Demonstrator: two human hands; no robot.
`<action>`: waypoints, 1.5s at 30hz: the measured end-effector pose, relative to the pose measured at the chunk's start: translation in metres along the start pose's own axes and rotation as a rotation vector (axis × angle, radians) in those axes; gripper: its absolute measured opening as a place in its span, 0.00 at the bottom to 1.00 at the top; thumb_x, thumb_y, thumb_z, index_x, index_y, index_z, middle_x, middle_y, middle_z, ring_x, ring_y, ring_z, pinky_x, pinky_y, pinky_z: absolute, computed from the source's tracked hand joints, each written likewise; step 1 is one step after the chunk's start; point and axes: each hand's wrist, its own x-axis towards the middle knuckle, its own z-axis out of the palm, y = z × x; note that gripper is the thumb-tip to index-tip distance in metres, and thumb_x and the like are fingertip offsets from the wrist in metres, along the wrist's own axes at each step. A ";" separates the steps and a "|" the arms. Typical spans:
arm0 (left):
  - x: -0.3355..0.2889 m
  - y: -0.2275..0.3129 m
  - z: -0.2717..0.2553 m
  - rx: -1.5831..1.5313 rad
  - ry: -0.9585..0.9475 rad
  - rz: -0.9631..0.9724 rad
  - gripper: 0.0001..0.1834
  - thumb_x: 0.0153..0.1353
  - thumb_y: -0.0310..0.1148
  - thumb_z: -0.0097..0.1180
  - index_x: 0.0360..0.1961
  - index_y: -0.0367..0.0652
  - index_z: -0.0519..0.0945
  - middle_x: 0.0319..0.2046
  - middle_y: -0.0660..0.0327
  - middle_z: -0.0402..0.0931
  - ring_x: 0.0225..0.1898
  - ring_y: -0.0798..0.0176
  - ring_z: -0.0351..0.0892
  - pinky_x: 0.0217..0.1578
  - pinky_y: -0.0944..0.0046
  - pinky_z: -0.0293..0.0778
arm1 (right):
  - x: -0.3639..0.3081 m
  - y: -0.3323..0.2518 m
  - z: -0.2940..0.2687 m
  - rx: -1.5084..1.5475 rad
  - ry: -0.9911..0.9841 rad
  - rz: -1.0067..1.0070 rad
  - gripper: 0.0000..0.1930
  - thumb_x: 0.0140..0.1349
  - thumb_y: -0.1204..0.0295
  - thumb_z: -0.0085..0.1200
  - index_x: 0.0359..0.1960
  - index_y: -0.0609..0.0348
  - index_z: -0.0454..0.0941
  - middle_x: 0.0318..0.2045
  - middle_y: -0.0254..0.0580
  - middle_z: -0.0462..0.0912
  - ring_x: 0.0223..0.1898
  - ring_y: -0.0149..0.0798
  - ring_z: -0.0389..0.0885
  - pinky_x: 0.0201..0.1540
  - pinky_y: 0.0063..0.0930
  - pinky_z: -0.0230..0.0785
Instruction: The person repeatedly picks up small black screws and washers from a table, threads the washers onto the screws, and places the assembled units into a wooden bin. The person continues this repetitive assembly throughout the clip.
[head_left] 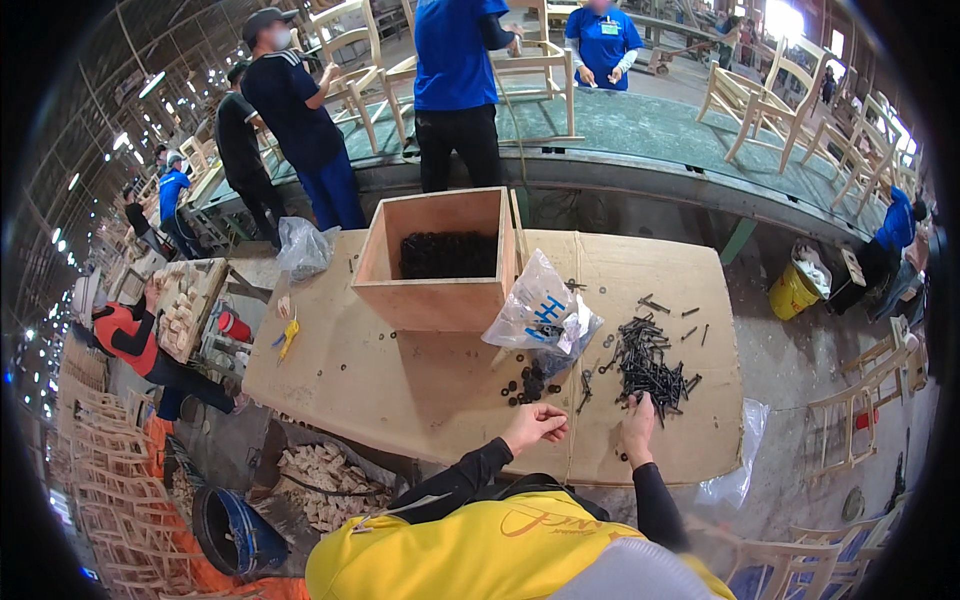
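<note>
My left hand (537, 428) hovers over the near edge of a cardboard-covered table (430, 400), fingers curled together in a pinch. What it holds, if anything, is too small to make out. At the near side of a heap of black bolts (648, 362), my right hand (638, 428) has its fingertips drawn together against the bolts. Whether a bolt is between them is hidden. Black washers (530, 384) lie in a small cluster beyond my left hand. Just behind them a clear plastic bag (535, 305) leans by a wooden box (425, 305) with small black parts inside (448, 256).
Yellow-handled pliers (288, 340) and another plastic bag (304, 248) lie at the table's left. A blue barrel (255, 530) and wood offcuts (330, 485) stand on the floor to the left. Beyond is a green bench (650, 140) with wooden chairs (775, 100) and several people.
</note>
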 end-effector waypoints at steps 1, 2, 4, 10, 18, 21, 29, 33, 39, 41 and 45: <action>0.000 0.001 0.000 -0.004 0.003 0.000 0.12 0.65 0.31 0.57 0.44 0.34 0.78 0.35 0.57 0.82 0.32 0.68 0.82 0.35 0.69 0.80 | 0.004 0.003 0.004 0.065 0.004 0.054 0.10 0.69 0.68 0.46 0.38 0.64 0.70 0.32 0.51 0.75 0.35 0.53 0.73 0.41 0.41 0.65; -0.001 0.002 0.000 -0.008 0.005 0.001 0.11 0.64 0.31 0.57 0.44 0.34 0.78 0.34 0.57 0.82 0.32 0.69 0.82 0.35 0.69 0.79 | 0.006 0.005 0.009 0.130 0.009 0.109 0.11 0.70 0.67 0.44 0.38 0.65 0.69 0.31 0.52 0.76 0.33 0.53 0.73 0.40 0.40 0.65; -0.001 0.004 0.002 -0.007 0.010 -0.005 0.12 0.64 0.31 0.57 0.44 0.35 0.78 0.35 0.58 0.82 0.32 0.69 0.81 0.35 0.69 0.79 | 0.008 0.016 0.020 0.231 0.106 0.226 0.12 0.71 0.66 0.44 0.37 0.64 0.69 0.30 0.49 0.76 0.32 0.49 0.74 0.40 0.38 0.66; -0.005 0.004 0.004 -0.092 0.014 0.021 0.12 0.64 0.31 0.57 0.44 0.34 0.78 0.34 0.58 0.82 0.31 0.69 0.81 0.32 0.70 0.79 | 0.034 0.036 0.018 0.801 0.148 0.553 0.11 0.72 0.63 0.42 0.36 0.57 0.68 0.27 0.35 0.75 0.28 0.34 0.75 0.32 0.32 0.71; -0.008 0.003 0.001 -0.087 -0.001 0.029 0.12 0.65 0.32 0.57 0.45 0.35 0.78 0.34 0.59 0.82 0.31 0.70 0.81 0.34 0.70 0.79 | 0.093 0.059 -0.001 1.127 0.168 0.834 0.09 0.72 0.61 0.41 0.39 0.51 0.68 0.32 0.32 0.77 0.31 0.34 0.77 0.29 0.32 0.74; -0.008 0.005 -0.006 -0.088 0.009 0.039 0.12 0.65 0.33 0.57 0.45 0.36 0.78 0.34 0.60 0.82 0.31 0.70 0.81 0.35 0.70 0.78 | 0.093 0.056 0.000 1.194 0.109 0.815 0.09 0.72 0.61 0.42 0.42 0.50 0.69 0.33 0.31 0.77 0.32 0.34 0.77 0.29 0.31 0.72; -0.007 0.025 -0.016 -0.068 0.091 0.201 0.09 0.62 0.31 0.60 0.41 0.38 0.82 0.29 0.66 0.80 0.26 0.76 0.75 0.28 0.74 0.72 | 0.023 -0.015 -0.003 1.218 -0.229 0.674 0.09 0.69 0.64 0.49 0.44 0.54 0.74 0.32 0.29 0.75 0.26 0.24 0.70 0.23 0.18 0.64; 0.002 0.044 -0.014 0.061 0.149 0.231 0.10 0.61 0.32 0.61 0.41 0.38 0.84 0.26 0.71 0.78 0.25 0.79 0.69 0.27 0.75 0.68 | -0.005 -0.064 -0.008 1.153 -0.320 0.647 0.07 0.67 0.66 0.53 0.42 0.53 0.74 0.27 0.25 0.72 0.24 0.20 0.67 0.21 0.14 0.57; 0.003 0.081 0.012 -0.001 0.013 0.293 0.09 0.63 0.29 0.58 0.42 0.36 0.82 0.28 0.70 0.78 0.27 0.79 0.71 0.30 0.76 0.69 | -0.029 -0.116 -0.020 1.082 -0.390 0.510 0.10 0.66 0.67 0.55 0.45 0.56 0.77 0.29 0.25 0.78 0.23 0.15 0.64 0.23 0.12 0.55; 0.004 0.084 0.020 0.066 -0.002 0.290 0.09 0.62 0.30 0.59 0.42 0.37 0.82 0.30 0.69 0.79 0.28 0.78 0.72 0.31 0.77 0.69 | -0.033 -0.116 -0.016 1.071 -0.412 0.451 0.10 0.66 0.67 0.55 0.45 0.56 0.77 0.29 0.25 0.78 0.23 0.15 0.64 0.23 0.12 0.55; 0.009 0.070 0.021 0.207 0.045 0.342 0.10 0.63 0.32 0.60 0.43 0.39 0.81 0.32 0.70 0.78 0.30 0.78 0.72 0.32 0.76 0.69 | -0.041 -0.112 -0.013 1.033 -0.421 0.408 0.10 0.66 0.66 0.55 0.45 0.56 0.78 0.28 0.24 0.79 0.22 0.15 0.63 0.23 0.12 0.55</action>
